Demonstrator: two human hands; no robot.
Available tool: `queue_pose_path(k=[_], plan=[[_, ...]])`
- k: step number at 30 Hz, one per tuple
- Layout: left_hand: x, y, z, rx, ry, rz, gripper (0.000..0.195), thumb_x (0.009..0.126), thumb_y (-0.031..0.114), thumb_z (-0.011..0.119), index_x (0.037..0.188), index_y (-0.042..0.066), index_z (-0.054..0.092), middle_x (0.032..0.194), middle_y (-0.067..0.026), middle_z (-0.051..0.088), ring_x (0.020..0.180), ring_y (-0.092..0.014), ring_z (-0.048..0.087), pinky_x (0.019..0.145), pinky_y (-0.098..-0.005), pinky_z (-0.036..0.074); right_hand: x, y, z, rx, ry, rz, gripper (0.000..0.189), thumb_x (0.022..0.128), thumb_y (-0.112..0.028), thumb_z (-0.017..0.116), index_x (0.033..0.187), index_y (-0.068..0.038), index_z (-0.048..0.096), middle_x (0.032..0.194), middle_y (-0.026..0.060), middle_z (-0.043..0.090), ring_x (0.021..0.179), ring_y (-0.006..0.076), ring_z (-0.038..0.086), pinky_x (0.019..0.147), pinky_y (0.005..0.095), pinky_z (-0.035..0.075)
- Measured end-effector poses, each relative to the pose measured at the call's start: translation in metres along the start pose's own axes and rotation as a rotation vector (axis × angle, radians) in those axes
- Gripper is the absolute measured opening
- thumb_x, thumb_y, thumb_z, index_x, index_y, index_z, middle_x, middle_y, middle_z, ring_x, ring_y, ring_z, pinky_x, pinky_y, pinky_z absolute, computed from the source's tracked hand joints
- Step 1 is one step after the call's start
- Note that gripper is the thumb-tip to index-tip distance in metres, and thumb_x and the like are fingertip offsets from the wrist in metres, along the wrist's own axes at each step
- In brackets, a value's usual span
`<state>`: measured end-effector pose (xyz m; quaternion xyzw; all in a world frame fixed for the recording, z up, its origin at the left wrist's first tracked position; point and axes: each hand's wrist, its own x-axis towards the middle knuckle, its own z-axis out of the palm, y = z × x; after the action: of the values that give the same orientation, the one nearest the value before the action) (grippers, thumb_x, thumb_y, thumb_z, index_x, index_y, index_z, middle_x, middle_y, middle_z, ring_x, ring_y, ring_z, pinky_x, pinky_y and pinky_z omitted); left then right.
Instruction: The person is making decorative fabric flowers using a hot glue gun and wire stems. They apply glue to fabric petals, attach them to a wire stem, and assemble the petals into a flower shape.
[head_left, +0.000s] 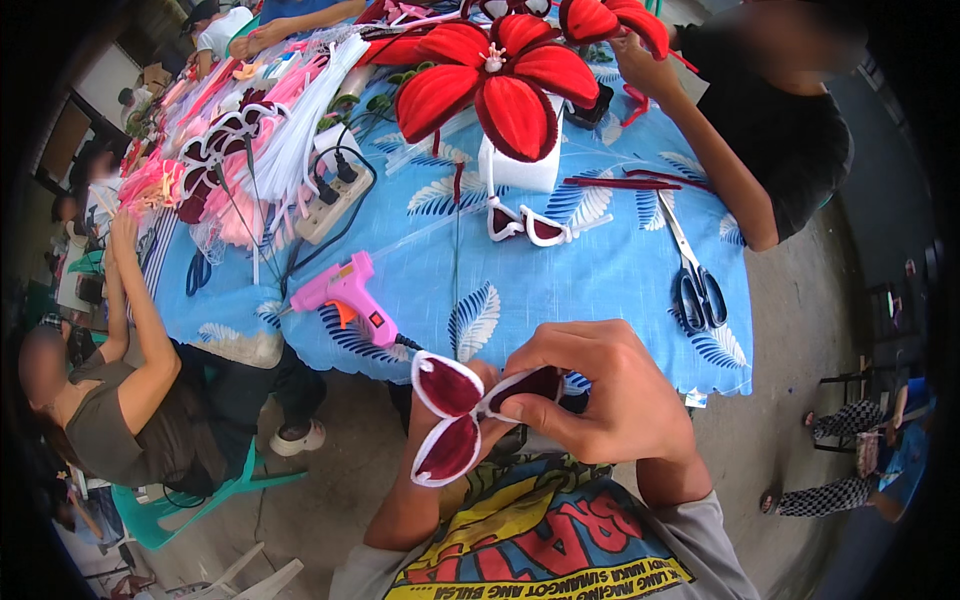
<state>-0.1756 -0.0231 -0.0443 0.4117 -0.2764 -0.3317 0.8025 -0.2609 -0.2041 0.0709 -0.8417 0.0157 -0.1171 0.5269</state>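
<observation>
Above my lap I hold a flower of chenille stems with maroon petals (448, 386) edged in white; three petals show. My right hand (600, 397) pinches one petal between thumb and fingers, covering part of it. Behind the flower is my left hand (491, 433), gripping it near the centre, its fingers mostly hidden by the petals. A pink hot glue gun (345, 296) with an orange trigger lies on the blue tablecloth (525, 292), just beyond my left hand. Farther up the cloth lies a pair of maroon petals with white edging (546, 229).
Black-handled scissors (697, 292) lie open at the right. A large red flower (517, 112) rises by a white foam block (517, 169). A power strip (337, 199) with cables sits left, near bundled white chenille stems (315, 127). People work at both sides; one person's hand (641, 64) holds red petals.
</observation>
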Motion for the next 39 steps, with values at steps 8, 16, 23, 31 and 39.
queue_pose_path(k=[8, 16, 23, 31, 39], plan=[[0.007, 0.024, 0.023, -0.238, 0.1, -0.265, 0.035, 0.079, -0.007, 0.082, 0.107, -0.001, 0.061, 0.105, -0.0095, 0.066, 0.102, -0.015, 0.066, 0.08, -0.0293, 0.059, 0.002, 0.006, 0.001, 0.029, 0.013, -0.156, 0.015, 0.073, 0.001, 0.077, 0.086, 0.0, 0.071, 0.076, 0.0125, 0.066, 0.067, 0.0297, 0.064, 0.057, 0.0371, 0.048], [0.005, 0.022, 0.002, 0.696, -0.04, -0.143, 0.038, 0.073, 0.015, 0.089, 0.103, 0.004, 0.068, 0.095, -0.0069, 0.07, 0.086, -0.017, 0.066, 0.071, -0.0318, 0.051, 0.009, 0.008, 0.001, 0.028, -0.016, -0.253, 0.026, 0.072, -0.003, 0.082, 0.095, 0.0, 0.071, 0.081, 0.0122, 0.067, 0.076, 0.0306, 0.065, 0.07, 0.0391, 0.051], [0.0, 0.029, 0.008, 1.036, 0.233, 0.251, 0.038, 0.068, 0.027, 0.095, 0.09, 0.008, 0.07, 0.077, -0.0024, 0.063, 0.066, -0.02, 0.06, 0.062, -0.0356, 0.045, 0.043, 0.056, -0.015, -0.765, 0.385, -0.054, 0.028, 0.078, -0.015, 0.081, 0.1, -0.001, 0.071, 0.107, 0.014, 0.068, 0.105, 0.0346, 0.062, 0.084, 0.044, 0.051], [-0.001, 0.022, -0.015, 0.647, 0.169, 0.11, 0.043, 0.08, 0.029, 0.088, 0.112, 0.007, 0.069, 0.097, -0.0045, 0.069, 0.089, -0.021, 0.067, 0.074, -0.0337, 0.05, 0.048, 0.065, -0.018, -0.73, 0.413, -0.023, 0.017, 0.08, -0.012, 0.078, 0.091, -0.001, 0.073, 0.098, 0.0107, 0.067, 0.092, 0.0283, 0.06, 0.079, 0.0394, 0.05], [0.013, 0.014, -0.003, 0.602, 0.241, 0.262, 0.042, 0.085, 0.029, 0.084, 0.106, 0.002, 0.061, 0.091, -0.0013, 0.063, 0.077, -0.014, 0.055, 0.07, -0.0322, 0.044, -0.003, 0.034, 0.002, 0.892, 0.403, 0.143, 0.041, 0.079, 0.01, 0.078, 0.114, 0.006, 0.057, 0.091, 0.0148, 0.07, 0.078, 0.0206, 0.071, 0.068, 0.03, 0.056]])
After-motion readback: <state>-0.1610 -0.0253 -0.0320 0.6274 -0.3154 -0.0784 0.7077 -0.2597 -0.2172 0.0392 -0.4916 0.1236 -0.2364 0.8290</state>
